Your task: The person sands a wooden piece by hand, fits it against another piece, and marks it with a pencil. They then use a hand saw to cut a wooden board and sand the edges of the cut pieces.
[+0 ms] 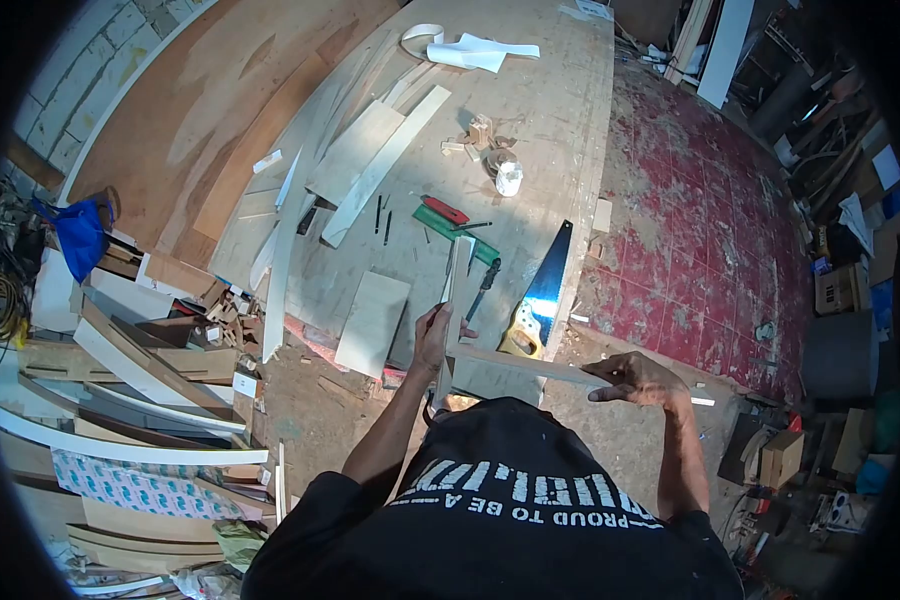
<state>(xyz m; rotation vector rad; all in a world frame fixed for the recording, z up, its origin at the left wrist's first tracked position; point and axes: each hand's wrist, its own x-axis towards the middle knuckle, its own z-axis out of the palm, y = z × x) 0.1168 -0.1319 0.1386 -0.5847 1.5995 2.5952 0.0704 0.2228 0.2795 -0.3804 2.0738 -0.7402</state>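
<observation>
My left hand [431, 340] is closed around a narrow upright-looking wooden strip [458, 285] at the bench's near edge. From that strip a second wooden strip [530, 364] runs off to the right, roughly square to the first. Whether the two are joined cannot be seen. My right hand [638, 380] pinches the far end of the second strip. Just beyond it lies a handsaw [540, 298] with a yellow handle. A dark slender tool [483, 287] rests near my left hand. Farther off are a green bar-shaped object [455, 230] and a red tool [445, 209].
The workbench [560, 130] carries boards [372, 322], a white-topped container [507, 176], wood blocks [480, 130] and white sheet material [485, 52]. Curved wooden pieces [140, 455] are stacked at left. A dusty red tiled surface [700, 240] lies to the right.
</observation>
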